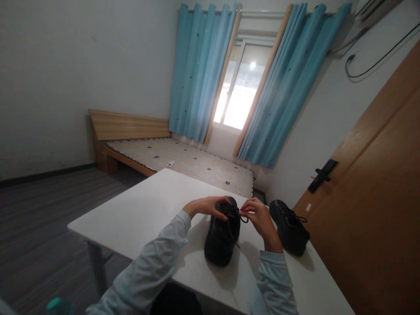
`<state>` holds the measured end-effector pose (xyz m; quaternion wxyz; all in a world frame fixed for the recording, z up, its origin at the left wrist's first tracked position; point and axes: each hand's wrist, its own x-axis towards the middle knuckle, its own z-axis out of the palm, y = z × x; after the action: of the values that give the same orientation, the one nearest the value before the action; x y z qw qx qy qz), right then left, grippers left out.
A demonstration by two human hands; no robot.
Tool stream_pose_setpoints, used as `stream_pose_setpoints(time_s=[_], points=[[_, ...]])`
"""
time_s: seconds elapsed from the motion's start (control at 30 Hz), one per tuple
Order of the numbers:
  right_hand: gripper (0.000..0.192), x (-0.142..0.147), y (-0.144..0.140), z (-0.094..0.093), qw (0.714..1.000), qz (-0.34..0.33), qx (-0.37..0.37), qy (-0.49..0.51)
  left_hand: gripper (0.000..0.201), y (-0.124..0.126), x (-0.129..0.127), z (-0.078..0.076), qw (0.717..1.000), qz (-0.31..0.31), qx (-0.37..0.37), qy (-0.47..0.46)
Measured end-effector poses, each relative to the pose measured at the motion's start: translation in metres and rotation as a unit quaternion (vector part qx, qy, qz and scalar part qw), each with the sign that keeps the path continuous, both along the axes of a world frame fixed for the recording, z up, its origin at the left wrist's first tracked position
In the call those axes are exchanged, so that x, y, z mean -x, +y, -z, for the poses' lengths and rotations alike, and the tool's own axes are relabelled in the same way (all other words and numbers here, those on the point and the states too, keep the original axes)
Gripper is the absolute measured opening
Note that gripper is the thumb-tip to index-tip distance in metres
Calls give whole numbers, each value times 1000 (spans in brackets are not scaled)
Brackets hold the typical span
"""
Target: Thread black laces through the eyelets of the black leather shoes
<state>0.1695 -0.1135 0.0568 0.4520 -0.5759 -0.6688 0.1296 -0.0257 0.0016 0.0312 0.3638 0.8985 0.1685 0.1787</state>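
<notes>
A black lace-up shoe [220, 246] rests on the white table in front of me, its heel toward me. My left hand [211, 205] grips it near the laces from the left side, thumb on top; some of the fingers are hidden. At its right side, my right hand [257, 216] pinches a black shoelace [244, 220] between thumb and fingertips, with a loop hanging beneath. Another lace end trails down the right side of the shoe. Farther right on the table stands the other black shoe [292, 232], apart from both hands, with its laces on top.
The white table [131, 218] fills the space before me. Beyond it stands a bed [193, 159] with a small white object [170, 164] on it. A wooden door [370, 197] is close on the right. A green-capped bottle [55, 305] shows at lower left.
</notes>
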Motion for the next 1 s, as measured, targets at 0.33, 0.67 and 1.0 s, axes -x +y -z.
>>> stream_pose_setpoints(time_s=[0.33,0.67,1.0], points=[[22,6,0,0,999,37,3,3,32,-17,-15,-10,983,-50,-104,-146],[9,14,-4,-5,999,22,-1,-34,20,-20,-25,-2,977,-78,-163,-109],[15,17,-9,-11,998,16,54,-22,9,-23,-27,0,980,-71,-124,-139]])
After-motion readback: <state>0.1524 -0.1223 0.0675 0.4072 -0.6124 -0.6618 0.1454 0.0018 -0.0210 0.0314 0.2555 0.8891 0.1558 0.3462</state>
